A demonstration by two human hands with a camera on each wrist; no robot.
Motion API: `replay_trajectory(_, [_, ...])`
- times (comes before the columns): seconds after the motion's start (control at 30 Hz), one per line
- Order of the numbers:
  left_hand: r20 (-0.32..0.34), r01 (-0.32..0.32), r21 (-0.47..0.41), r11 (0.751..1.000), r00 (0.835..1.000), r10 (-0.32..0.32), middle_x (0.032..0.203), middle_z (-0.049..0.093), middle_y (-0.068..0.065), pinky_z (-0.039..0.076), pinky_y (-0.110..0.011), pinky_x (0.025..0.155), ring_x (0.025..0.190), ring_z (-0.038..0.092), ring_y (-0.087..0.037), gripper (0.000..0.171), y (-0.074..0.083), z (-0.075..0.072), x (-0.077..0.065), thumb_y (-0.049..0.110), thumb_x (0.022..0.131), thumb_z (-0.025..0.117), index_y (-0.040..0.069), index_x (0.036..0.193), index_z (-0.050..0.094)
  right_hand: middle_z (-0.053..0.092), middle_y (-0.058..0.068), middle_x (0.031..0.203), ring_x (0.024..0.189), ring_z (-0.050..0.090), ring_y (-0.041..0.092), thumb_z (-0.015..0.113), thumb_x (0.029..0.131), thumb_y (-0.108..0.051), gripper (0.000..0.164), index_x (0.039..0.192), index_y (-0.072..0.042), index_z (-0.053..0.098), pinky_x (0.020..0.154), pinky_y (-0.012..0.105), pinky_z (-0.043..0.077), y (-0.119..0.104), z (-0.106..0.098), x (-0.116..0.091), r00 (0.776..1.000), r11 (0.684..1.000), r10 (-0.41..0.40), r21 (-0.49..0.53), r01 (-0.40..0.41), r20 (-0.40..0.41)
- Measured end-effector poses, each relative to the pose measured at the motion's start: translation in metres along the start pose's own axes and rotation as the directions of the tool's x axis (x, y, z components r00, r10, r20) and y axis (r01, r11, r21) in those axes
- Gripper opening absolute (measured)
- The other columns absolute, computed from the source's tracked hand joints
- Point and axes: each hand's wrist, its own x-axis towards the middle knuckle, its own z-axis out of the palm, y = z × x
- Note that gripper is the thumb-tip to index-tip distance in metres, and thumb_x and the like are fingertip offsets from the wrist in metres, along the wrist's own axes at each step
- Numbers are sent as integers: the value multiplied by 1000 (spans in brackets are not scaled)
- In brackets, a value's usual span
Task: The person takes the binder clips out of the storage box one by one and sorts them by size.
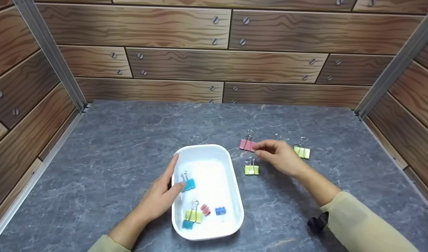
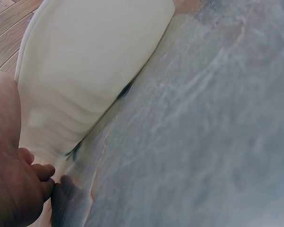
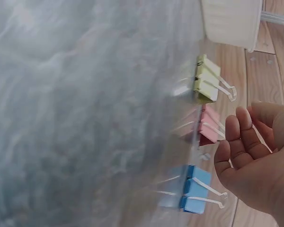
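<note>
Pink is showing just beside the right hand's fingertips: a large pink clip [image 1: 245, 145] is standing on the grey table [image 1: 130, 140], its wire handles pointing up, to the right of the white tray [image 1: 210, 168]. The right hand [image 1: 284, 157] is hovering over it with thumb and forefinger leaving only a narrow gap and the other fingers bending loosely; nothing is showing between them, and I cannot tell whether they are touching the clip's edge. The left hand [image 1: 158, 196] is holding the tray's left wall, thumb over the rim and fingers outside. Inside, a large teal clip [image 1: 188, 184] is lying near that thumb, while a yellow-green clip [image 1: 193, 216] and several smaller ones are gathering at the near end. Two more lime clips [image 1: 251, 170] are standing on the table, and a blue clip [image 3: 196, 189] is showing in the right wrist view. The step in hand is looking like picking up the pink clip; the next move is probably calling for a firm pinch on its body, with the fingers keeping clear of the neighbouring clips and the left hand holding the tray steady.
</note>
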Motion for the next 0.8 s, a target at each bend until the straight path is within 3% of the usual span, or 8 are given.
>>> replay_trajectory(0.1, [1,-3,1,1000,1000,3,174,25,-6,29,-54,123,156,31,-27,81,0,0,0,23,105,58,29,173,14,75,20,115,94,66,13,73,101,-10,25,121,4,76,79,20,53,-13,3,-1,1000,999,-30,20,30,-5])
replay_trajectory(0.3, [4,-6,-20,1000,1000,6,174,25,-6,30,-53,123,156,32,-27,81,0,0,0,21,105,58,28,173,14,75,17,118,104,71,17,74,100,-9,22,120,1,77,86,25,58,-46,20,-5,987,986,-155,77,151,52])
replay_trajectory(0.33, [5,-7,-27,1000,1000,7,174,25,-6,30,-53,123,155,32,-27,81,0,0,0,21,105,58,28,173,14,75,16,117,104,72,20,73,100,-9,21,119,0,77,93,26,57,-51,24,-6,982,982,-176,87,170,69])
replay_trajectory(0.5, [7,-18,-39,999,1000,18,174,24,-7,30,-53,123,156,32,-27,80,0,0,-1,21,106,58,28,173,14,76,14,110,97,72,24,73,100,-10,21,120,-3,77,91,30,58,-74,49,-10,960,970,-230,113,213,158])
replay_trajectory(0.57, [6,-19,-30,999,1000,20,174,24,-7,29,-53,123,156,31,-27,81,0,-1,-1,22,106,58,28,173,14,77,10,108,97,72,20,74,100,-12,21,120,-6,78,86,32,60,-81,59,-11,951,968,-242,110,224,194])
replay_trajectory(0.8, [3,-12,-16,1000,1000,12,173,27,-9,30,-55,122,154,34,-28,81,-1,-1,-1,24,106,60,30,173,14,78,-7,103,93,70,12,75,101,-17,19,119,-13,80,85,31,57,-92,89,-12,906,961,-277,81,265,319])
